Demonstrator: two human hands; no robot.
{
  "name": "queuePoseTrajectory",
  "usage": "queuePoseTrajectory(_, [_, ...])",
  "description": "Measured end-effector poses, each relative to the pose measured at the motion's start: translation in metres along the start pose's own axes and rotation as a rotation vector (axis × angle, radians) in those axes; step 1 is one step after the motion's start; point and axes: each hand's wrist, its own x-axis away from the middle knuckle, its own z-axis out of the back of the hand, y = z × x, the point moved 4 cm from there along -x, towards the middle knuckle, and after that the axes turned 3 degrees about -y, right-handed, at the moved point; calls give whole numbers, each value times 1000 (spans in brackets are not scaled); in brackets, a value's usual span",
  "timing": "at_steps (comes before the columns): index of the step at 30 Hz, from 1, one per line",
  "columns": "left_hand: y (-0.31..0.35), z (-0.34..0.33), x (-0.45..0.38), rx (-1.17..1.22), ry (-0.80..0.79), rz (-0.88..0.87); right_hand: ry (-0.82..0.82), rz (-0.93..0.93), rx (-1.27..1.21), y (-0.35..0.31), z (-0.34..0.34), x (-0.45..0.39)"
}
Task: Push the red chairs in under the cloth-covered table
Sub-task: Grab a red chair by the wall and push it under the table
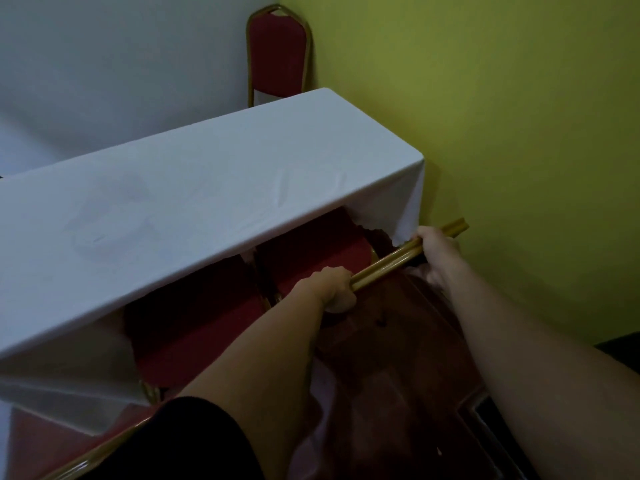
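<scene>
Gripping the gold chair frame [388, 265], your left hand [334, 287] and right hand [437, 252] were clamped; red seats [311, 258] sat partly under the tabletop [207, 202] edge, close beside the green wall [519, 133].

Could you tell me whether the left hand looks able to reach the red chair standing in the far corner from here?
Probably not: the left hand grips the gold chair frame, and the cloth-covered table lies between it and that red chair.
</scene>
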Motion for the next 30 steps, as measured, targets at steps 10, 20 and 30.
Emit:
queuePoseTrajectory(10, [-9, -3, 8, 38, 114, -18, 210, 62, 148, -7, -8, 20])
queuePoseTrajectory(20, [-109, -15, 102, 21, 93, 43, 4, -8, 285, 86, -74, 101])
queuePoseTrajectory(30, [-163, -18, 171, -18, 28, 12, -242, -96, 607, 168, -152, 179])
